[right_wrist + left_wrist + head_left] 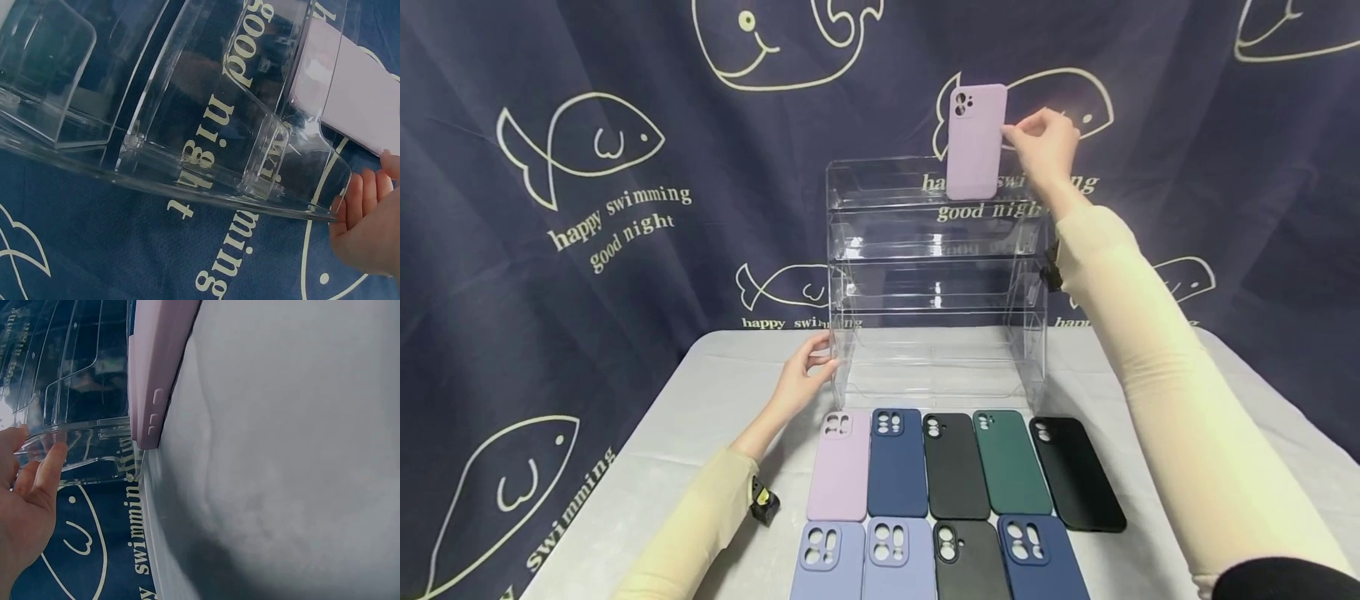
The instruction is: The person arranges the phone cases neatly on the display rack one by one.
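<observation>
A clear plastic tiered display rack point(936, 333) stands on the table. My right hand point(1047, 146) pinches the right edge of a light purple phone case point(976, 142), upright with its camera cutouts at the upper left. The case's lower end overlaps the rack's top tier. In the right wrist view, that phone case point(350, 84) shows partly through the clear plastic, with fingertips at its edge. At the rack's left side, low down, my left hand point(805, 371) holds the side panel; the left wrist view shows the fingers point(49, 472) at the panel's edge.
In front of the rack lie two rows of phone cases, among them a pink-purple one point(838, 475), a green one point(1017, 467) and a black one point(1078, 475). A grey-white cloth point(730, 392) covers the table. A dark blue fish-print curtain point(625, 350) hangs behind.
</observation>
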Action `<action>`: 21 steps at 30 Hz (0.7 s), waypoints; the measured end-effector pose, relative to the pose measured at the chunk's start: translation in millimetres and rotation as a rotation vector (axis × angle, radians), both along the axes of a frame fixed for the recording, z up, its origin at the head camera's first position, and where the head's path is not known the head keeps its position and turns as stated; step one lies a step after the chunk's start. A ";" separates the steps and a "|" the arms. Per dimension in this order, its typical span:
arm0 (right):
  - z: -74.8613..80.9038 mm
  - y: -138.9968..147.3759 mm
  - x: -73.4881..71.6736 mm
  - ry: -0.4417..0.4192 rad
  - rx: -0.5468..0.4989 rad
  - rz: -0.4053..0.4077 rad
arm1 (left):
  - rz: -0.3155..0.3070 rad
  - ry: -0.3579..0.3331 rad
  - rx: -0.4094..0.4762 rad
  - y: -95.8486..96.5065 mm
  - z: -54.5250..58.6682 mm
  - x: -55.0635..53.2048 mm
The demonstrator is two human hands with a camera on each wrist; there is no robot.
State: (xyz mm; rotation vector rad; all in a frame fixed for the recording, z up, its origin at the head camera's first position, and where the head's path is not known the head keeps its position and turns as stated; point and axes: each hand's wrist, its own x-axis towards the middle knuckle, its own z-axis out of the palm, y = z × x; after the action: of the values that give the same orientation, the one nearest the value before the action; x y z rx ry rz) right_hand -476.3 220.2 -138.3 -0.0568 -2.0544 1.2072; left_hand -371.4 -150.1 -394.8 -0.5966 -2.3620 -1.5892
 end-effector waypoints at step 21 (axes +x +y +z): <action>-0.7 12.3 30.4 -0.005 0.071 0.072 | 0.010 0.010 -0.020 3.3 10.9 7.4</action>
State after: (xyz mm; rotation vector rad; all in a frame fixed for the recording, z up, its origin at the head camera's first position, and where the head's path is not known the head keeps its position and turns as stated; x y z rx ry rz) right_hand -445.9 232.4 -139.0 0.0485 -2.1180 1.1777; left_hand -364.0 -146.8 -383.9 -0.5947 -2.3725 -1.5561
